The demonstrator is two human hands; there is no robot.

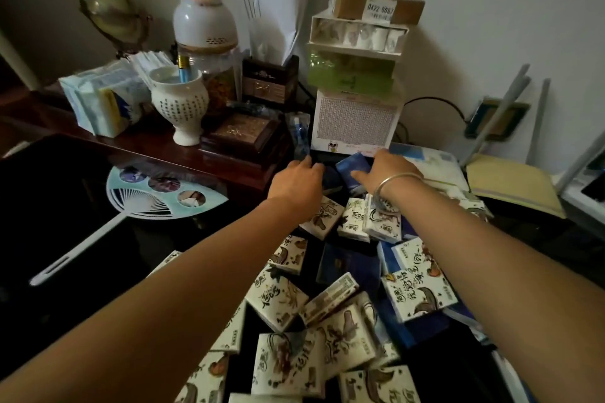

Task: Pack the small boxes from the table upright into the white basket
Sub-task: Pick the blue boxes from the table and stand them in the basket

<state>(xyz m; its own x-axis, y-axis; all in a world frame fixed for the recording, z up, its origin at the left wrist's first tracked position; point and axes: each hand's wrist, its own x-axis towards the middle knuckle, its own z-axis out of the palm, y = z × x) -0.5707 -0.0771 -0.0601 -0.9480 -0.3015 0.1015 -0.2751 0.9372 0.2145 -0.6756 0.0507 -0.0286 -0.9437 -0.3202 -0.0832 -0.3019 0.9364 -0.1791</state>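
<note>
The small white cardboard boxes (288,301) before me carried brown-and-black ink paintings; other glossy card boxes (357,164) were dark blue. The flat paper fan (163,195) was pale blue with white ribs.

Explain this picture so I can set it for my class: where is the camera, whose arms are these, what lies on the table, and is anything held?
No machine here: a person wears one camera on the head, looking down along both bare arms. The left hand and right hand reach across a dark table strewn with small white boxes and some blue ones. The right hand is on a blue box; whether either hand grips is hidden. A fan lies to the left.
</note>
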